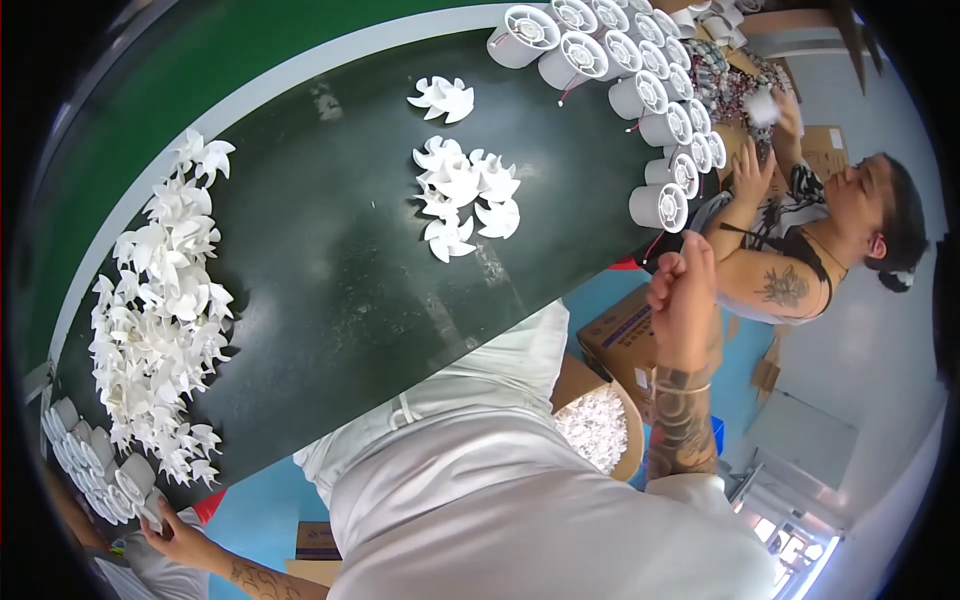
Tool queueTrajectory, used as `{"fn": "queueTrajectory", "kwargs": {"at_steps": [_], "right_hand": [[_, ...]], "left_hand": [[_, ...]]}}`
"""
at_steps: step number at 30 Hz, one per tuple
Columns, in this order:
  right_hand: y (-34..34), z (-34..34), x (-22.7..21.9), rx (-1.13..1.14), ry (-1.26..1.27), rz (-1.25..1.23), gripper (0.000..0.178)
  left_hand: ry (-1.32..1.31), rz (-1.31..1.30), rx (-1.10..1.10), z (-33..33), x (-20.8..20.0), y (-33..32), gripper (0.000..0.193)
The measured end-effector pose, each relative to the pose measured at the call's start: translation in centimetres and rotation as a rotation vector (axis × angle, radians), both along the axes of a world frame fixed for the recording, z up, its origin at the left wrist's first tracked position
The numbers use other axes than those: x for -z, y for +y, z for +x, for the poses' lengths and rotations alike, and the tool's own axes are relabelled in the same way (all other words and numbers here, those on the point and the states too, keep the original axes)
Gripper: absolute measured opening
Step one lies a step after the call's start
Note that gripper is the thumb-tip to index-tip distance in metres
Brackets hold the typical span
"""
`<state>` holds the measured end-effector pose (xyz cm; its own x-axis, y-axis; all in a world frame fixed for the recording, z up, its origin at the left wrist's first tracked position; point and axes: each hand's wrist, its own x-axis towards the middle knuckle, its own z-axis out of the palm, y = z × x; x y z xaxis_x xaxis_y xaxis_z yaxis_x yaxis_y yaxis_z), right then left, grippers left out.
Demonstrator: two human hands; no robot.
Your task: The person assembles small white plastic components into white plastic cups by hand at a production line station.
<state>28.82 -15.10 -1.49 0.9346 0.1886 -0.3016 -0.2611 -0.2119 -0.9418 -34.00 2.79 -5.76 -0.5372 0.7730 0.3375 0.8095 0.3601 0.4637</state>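
Note:
At the lower left my left hand [178, 540] is closed around the edge of a white cylindrical fan housing [154, 504], at the near end of a cluster of such housings. My right hand [684, 300] is raised off the table's right edge, fingers partly bent and apart, with nothing visible in it. Just beyond it stands the nearest white fan housing [659, 207] of a group with spoked round faces and thin red wires. White fan impellers [160, 300] form a long pile on the left. A smaller group of impellers [452, 180] lies mid-table, with one impeller [442, 99] apart behind it.
The dark green table [330, 220] has a pale rim along its far side. A co-worker [790, 240] sits at the right beside a heap of small wired parts [722, 90]. Below the table are a carton [620, 345] and a container of white bits [594, 428]. Another person's arm [72, 512] shows far left.

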Motion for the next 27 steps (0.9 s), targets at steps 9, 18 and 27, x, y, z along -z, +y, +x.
{"fn": "queueTrajectory", "kwargs": {"at_steps": [9,18,27], "right_hand": [[1.4,6.4,-0.2,-0.374,0.46,-0.127,0.038],[1.3,4.5,-2.1,-0.702,0.732,-0.104,0.052],[4.1,3.2,-4.5,-0.789,0.765,-0.443,0.046]], "left_hand": [[-0.085,0.487,0.396,10.3,-1.9,-2.2,0.026],[0.163,0.213,1.197,28.5,-8.6,8.0,0.022],[0.802,0.003,1.442,34.7,-5.2,16.8,0.008]]}}
